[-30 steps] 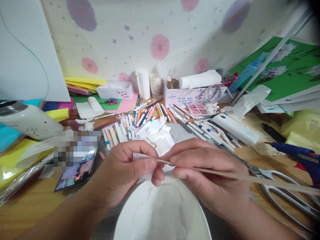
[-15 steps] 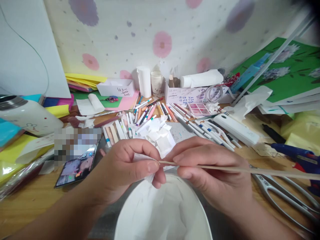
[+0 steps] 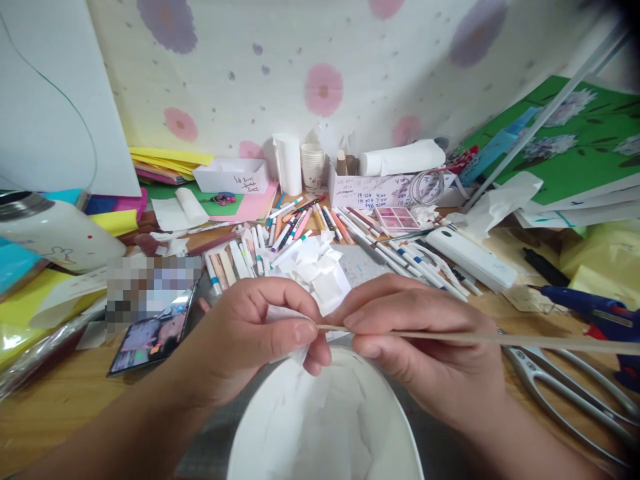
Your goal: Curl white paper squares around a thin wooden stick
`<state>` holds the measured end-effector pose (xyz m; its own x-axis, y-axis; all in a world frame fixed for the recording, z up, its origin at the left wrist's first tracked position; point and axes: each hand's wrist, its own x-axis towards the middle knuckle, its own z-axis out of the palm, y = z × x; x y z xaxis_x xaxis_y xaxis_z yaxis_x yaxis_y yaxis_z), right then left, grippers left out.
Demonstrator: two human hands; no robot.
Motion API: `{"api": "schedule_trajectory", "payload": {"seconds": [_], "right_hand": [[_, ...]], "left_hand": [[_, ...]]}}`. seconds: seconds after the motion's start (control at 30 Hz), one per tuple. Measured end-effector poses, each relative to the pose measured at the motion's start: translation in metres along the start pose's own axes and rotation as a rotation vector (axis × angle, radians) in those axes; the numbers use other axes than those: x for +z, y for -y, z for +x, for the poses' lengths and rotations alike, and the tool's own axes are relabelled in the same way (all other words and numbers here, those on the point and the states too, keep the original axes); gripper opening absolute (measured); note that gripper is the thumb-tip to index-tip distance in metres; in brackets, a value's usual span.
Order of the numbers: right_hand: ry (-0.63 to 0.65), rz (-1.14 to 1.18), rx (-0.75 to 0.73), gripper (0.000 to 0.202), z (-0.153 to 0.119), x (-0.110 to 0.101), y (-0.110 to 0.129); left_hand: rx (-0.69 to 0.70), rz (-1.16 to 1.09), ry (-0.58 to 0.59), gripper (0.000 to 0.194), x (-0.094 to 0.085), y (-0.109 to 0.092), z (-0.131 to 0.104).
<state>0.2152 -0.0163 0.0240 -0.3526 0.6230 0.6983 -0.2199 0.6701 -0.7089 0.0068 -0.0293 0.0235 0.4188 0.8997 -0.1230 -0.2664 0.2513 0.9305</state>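
Observation:
A long, thin beige strip point(image 3: 560, 344) runs across in front of me, wider toward the right edge and narrow at its left end. My left hand point(image 3: 273, 327) pinches that narrow end between thumb and forefinger, with a bit of white tissue point(image 3: 285, 313) showing behind the fingers. Closed around the strip a little farther right is my right hand point(image 3: 425, 347), its thumb below and fingers above. Below both hands stands a white oval tub point(image 3: 250, 417), with pale, creased material inside. The strip's far right end is out of view.
Many markers point(image 3: 300, 223) and crumpled white paper scraps point(image 3: 323, 273) lie behind my hands. To the right are metal scissors point(image 3: 537, 380), a blue glue gun point(image 3: 590, 303) and a white oblong case point(image 3: 470, 257). At left, a phone point(image 3: 153, 333) leans near a white bottle point(image 3: 65, 233).

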Motion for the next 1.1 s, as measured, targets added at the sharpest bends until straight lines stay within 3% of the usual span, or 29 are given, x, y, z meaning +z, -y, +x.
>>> {"api": "schedule_trajectory", "payload": {"seconds": [0.73, 1.1], "right_hand": [[0.005, -0.044, -0.045, 0.005, 0.0006, -0.0008, 0.0025], [0.035, -0.093, -0.065, 0.011, 0.0013, -0.003, 0.0033]], "left_hand": [[0.054, -0.055, 0.057, 0.007, -0.0021, 0.0031, 0.0], [0.022, -0.022, -0.001, 0.008, 0.0009, 0.0025, 0.0001]]}}
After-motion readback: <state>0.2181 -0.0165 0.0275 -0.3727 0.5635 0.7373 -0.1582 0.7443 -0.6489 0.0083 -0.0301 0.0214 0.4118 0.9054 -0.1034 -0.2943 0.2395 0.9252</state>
